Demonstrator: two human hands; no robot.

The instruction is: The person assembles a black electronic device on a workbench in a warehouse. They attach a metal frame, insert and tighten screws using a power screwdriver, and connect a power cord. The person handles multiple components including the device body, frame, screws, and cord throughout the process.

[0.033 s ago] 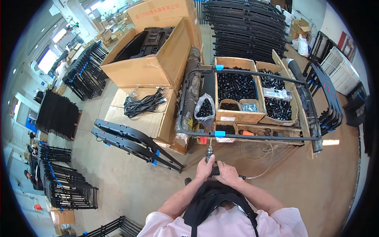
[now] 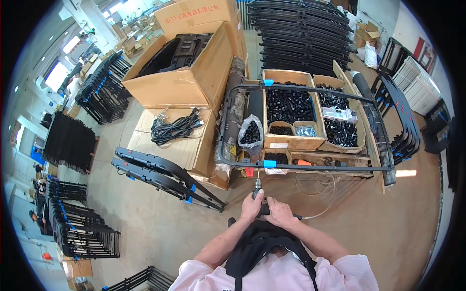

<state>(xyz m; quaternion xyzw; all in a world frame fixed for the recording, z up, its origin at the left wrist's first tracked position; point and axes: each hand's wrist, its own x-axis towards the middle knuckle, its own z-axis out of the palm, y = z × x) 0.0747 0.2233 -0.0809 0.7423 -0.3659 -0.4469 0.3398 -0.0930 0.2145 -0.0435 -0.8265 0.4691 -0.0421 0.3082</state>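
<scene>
My left hand point(image 2: 251, 205) is closed round the front of a drill point(image 2: 257, 186), just behind its chuck. My right hand point(image 2: 280, 212) is wrapped round the drill's rear and handle. The thin bit points away from me and meets the near bar of a black metal frame point(image 2: 320, 168), just left of a blue clip point(image 2: 270, 164); whether it has entered the bar I cannot tell. The frame lies across the bench, rounded at its left end. Another blue clip point(image 2: 268, 83) sits on its far bar.
Inside the frame's outline stand cartons of black plastic parts point(image 2: 290, 105) and a clear bag of parts point(image 2: 251, 133). A pale hose point(image 2: 320, 211) loops at the right. Black curved frames point(image 2: 165, 169) lean at the left, near a cable coil point(image 2: 174, 127) on a carton.
</scene>
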